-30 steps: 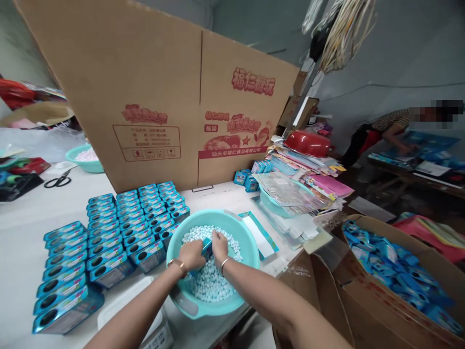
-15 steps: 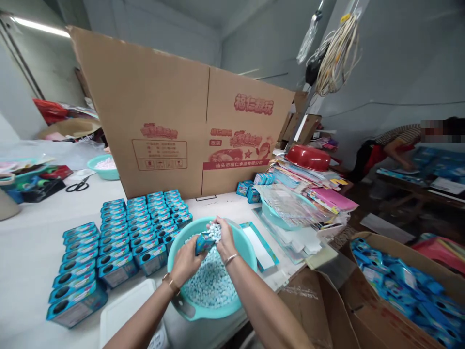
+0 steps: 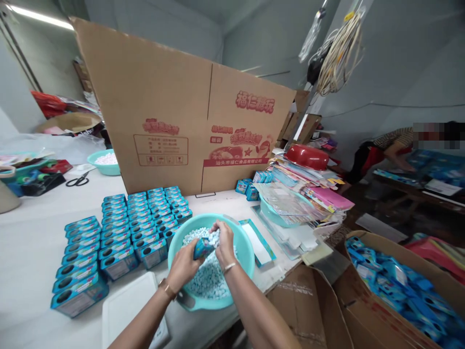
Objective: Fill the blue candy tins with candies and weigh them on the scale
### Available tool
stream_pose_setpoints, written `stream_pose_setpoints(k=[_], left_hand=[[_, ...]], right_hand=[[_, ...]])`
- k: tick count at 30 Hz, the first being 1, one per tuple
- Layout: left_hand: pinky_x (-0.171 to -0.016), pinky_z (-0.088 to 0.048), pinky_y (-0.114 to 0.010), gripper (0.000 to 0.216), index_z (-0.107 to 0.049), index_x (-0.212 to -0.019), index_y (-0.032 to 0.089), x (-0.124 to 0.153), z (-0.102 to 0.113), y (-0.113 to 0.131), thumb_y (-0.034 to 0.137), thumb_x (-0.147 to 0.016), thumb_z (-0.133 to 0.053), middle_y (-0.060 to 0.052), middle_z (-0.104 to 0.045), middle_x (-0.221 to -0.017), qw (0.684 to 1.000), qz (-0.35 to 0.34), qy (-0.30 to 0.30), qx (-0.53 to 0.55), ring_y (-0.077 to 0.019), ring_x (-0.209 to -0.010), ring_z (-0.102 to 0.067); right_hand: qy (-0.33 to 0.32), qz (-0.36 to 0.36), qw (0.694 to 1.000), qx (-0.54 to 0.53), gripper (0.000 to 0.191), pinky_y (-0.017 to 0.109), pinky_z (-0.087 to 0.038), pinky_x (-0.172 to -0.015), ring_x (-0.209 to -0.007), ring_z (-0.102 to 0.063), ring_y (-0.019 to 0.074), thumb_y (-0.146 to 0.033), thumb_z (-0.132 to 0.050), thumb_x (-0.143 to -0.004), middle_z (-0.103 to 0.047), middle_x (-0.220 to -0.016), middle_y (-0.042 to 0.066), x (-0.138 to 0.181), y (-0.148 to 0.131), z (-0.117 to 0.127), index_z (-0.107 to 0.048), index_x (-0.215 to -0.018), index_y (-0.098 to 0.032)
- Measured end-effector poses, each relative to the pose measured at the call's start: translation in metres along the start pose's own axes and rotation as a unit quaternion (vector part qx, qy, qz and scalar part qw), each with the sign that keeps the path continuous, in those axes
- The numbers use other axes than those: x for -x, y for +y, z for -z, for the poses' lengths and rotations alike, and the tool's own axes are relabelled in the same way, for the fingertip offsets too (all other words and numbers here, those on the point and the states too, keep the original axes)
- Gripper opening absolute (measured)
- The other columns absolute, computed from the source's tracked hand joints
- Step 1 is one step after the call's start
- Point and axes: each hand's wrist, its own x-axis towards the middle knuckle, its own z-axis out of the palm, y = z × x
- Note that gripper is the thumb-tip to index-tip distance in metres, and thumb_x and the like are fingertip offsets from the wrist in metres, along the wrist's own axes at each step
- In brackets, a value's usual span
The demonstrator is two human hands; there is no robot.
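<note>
A teal plastic basin (image 3: 243, 242) of small pale blue and white candies (image 3: 212, 278) sits at the table's near edge. My left hand (image 3: 183, 266) is closed round a small blue box (image 3: 202, 248) held over the basin. My right hand (image 3: 223, 240) is cupped on a heap of candies at the box's top. Both wrists wear bracelets. To the left stand several rows of open blue boxes (image 3: 123, 232) on the white table (image 3: 32, 242).
A big upright cardboard carton (image 3: 181, 116) walls off the back. A flat blue box (image 3: 257, 235), paper stacks with a red bowl (image 3: 308, 156), scissors (image 3: 78, 180) and another teal basin (image 3: 103, 162) lie around. A carton of blue packs (image 3: 395, 286) is at right. Another person (image 3: 385, 145) bends over a far table.
My hands lifted the small box out of the candies, my right hand brought a handful up to its top, and both have now sunk slightly toward the basin.
</note>
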Motion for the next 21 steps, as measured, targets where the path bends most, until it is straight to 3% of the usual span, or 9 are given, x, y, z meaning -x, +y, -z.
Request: stream_pose_setpoints(k=[4, 10, 17, 21], left_hand=[[-0.088, -0.043, -0.036, 0.049, -0.053, -0.127, 0.020, 0.001, 0.000, -0.001, 0.027, -0.079, -0.060, -0.011, -0.067, -0.119, 1.000, 0.010, 0.012, 0.015, -0.0310, -0.110, -0.061], [-0.080, -0.043, -0.031, 0.036, -0.061, -0.111, 0.024, 0.000, 0.004, 0.006, 0.025, -0.075, -0.062, -0.003, -0.070, -0.101, 0.998, -0.007, 0.010, 0.068, -0.0262, -0.096, -0.064], [-0.073, -0.043, -0.029, 0.028, -0.062, -0.101, 0.019, -0.001, 0.000, 0.003, 0.026, -0.074, -0.063, -0.001, -0.068, -0.088, 0.990, -0.023, 0.028, 0.140, -0.0223, -0.081, -0.062], [-0.074, -0.043, -0.029, 0.031, -0.063, -0.102, 0.018, -0.005, 0.003, 0.006, 0.023, -0.071, -0.066, -0.001, -0.068, -0.092, 0.985, -0.024, 0.034, 0.169, -0.0224, -0.084, -0.061]], right_hand=[[-0.019, 0.014, 0.999, 0.027, 0.023, 0.026, -0.041, -0.060, -0.056, -0.051, 0.0133, -0.035, -0.062, -0.072, -0.057, -0.053, -0.002, 0.004, -0.002, -0.001, -0.057, -0.055, -0.019], [-0.022, -0.012, 0.999, 0.030, 0.025, 0.027, -0.042, -0.054, -0.052, -0.052, 0.0135, -0.040, -0.062, -0.070, -0.057, -0.053, -0.002, 0.000, -0.006, 0.001, -0.059, -0.060, -0.018], [-0.031, -0.013, 0.999, 0.030, 0.024, 0.027, -0.042, -0.054, -0.052, -0.053, 0.0130, -0.039, -0.062, -0.071, -0.058, -0.055, -0.001, -0.001, -0.008, -0.001, -0.060, -0.061, -0.017], [-0.052, -0.002, 0.998, 0.030, 0.025, 0.026, -0.043, -0.057, -0.053, -0.053, 0.0127, -0.039, -0.063, -0.072, -0.059, -0.056, -0.001, 0.000, -0.013, -0.005, -0.060, -0.061, -0.017]])
